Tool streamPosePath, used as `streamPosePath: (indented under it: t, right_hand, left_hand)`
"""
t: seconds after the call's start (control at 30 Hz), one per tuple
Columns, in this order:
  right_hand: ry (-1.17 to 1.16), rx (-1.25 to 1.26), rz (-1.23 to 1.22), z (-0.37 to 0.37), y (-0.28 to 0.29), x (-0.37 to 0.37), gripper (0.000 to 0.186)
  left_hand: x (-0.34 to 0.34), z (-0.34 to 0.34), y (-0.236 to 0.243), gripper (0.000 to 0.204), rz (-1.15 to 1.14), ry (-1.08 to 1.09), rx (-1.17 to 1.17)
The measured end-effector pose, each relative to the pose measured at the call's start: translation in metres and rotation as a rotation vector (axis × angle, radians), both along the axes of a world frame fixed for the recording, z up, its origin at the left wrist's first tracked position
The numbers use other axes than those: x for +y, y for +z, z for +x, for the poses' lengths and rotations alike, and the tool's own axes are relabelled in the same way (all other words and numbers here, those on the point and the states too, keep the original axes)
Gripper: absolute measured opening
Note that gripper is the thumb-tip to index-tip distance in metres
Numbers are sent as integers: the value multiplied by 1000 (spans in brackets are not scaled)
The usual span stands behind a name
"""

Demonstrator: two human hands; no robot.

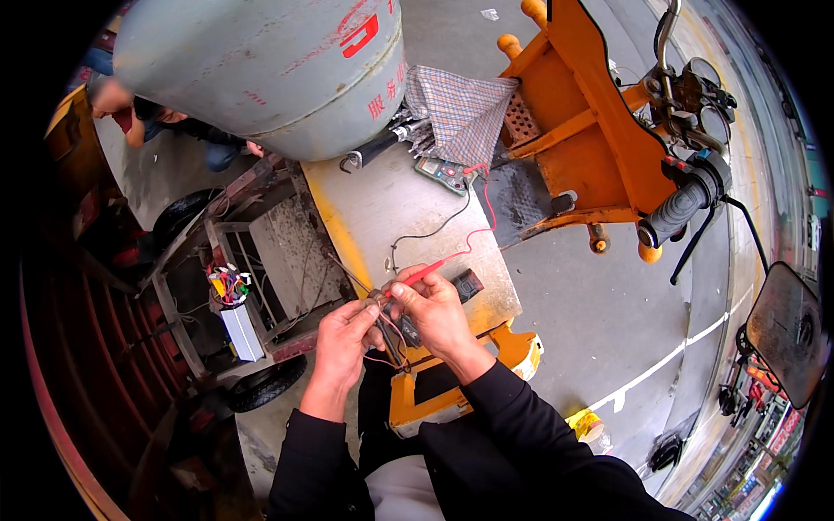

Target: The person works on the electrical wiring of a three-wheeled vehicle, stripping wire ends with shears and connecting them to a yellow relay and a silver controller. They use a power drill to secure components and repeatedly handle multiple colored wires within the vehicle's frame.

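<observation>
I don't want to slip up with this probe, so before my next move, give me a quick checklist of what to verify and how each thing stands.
1. Red probe gripped in the right hand: ok.
2. Small part pinched at the fingertips of the left hand: ok.
3. Probe tip making contact: cannot tell, it is too small and close to the fingers.
4. Multimeter resting on the pale panel: ok.
5. Red lead running from multimeter to probe: ok.
6. Far end of the black lead placed properly: cannot tell, it is lost near the hands.
</observation>
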State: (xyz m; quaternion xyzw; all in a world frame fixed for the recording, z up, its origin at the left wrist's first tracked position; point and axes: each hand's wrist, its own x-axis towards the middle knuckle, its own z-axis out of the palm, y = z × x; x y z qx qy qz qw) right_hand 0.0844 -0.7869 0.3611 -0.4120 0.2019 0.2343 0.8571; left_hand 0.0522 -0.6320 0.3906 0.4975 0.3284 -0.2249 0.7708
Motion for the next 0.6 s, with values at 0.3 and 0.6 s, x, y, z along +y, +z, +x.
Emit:
streamPosePath:
  t: [0.3, 0.6]
  right_hand:
    - [25, 7, -29, -1, 1, 1, 7]
    - [-72, 117, 341, 4, -10, -19, 19]
  left_hand:
    - [1, -4, 1, 26, 12, -15, -11]
    - [12, -4, 0, 20, 7, 138, 8]
